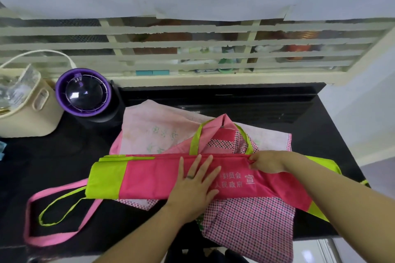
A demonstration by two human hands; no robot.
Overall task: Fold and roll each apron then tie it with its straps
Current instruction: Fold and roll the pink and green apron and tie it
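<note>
Hot-pink cloth with lime ends, the apron [149,177] I am working on, lies folded into one long band on the black counter [320,134]. Its long axis runs left to right, straight across in front of me.

My left hand [193,183] lies flat on the middle of the band, fingers straight and spread, pressing it down. My right hand [266,161] is just beside it to the right, at the band's far edge, with thumb and fingers curled in a pinch on that folded edge.

Both hands are on the cloth, so what matters is the ends. The left lime end lies well out from my left hand. The right end runs past my right forearm toward the counter's corner.

Straps trail off at the left — a lime loop [57,205] and a wider pink loop [34,239], though I cannot tell which apron the pink one belongs to. I judge the roll should start at the right end, nearer my right hand, and travel left toward those straps.

Counted: three aprons — the hot-pink band on top, a dotted apron [245,220] under it toward me, and a pale flowered apron [154,132] behind. There are two strap loops at the left and two hands. One cream basket [27,121] and one purple-topped canister [83,94] stand at the far left.
</note>
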